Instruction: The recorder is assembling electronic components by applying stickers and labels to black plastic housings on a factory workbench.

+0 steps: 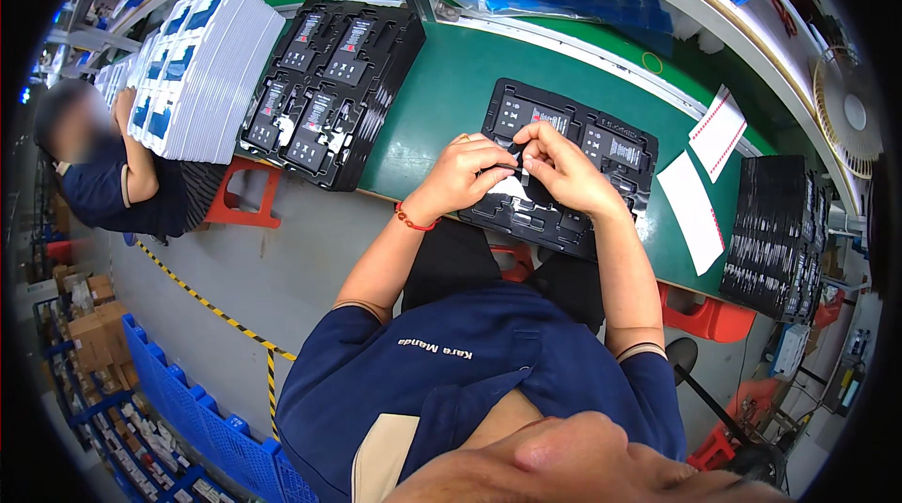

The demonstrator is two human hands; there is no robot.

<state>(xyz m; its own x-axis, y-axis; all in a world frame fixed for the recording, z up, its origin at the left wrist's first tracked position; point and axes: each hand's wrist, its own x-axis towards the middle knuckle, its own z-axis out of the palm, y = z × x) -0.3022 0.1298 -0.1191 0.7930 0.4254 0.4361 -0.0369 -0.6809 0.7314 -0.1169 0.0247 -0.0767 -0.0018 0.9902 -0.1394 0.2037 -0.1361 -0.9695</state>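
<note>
A black molded plastic tray (484,207) lies on the bench before me, with flat black battery-like packs (613,148) in its far compartments. Over the tray's middle, my left hand (467,172) and my right hand (567,168) come together, fingertips almost touching. Both pinch a small dark piece (522,163), partly covered by the fingers, so its exact kind is hard to make out. A pale strip shows just below the fingertips. Red beads circle my left wrist.
Stacked black trays (324,80) holding packs stand at left, beside tall white tray stacks (202,71) where another person sits. Two white sheets with red edges (693,207) lie right of my tray; more black trays (775,231) are piled beyond. The green bench (432,80) has a rail behind.
</note>
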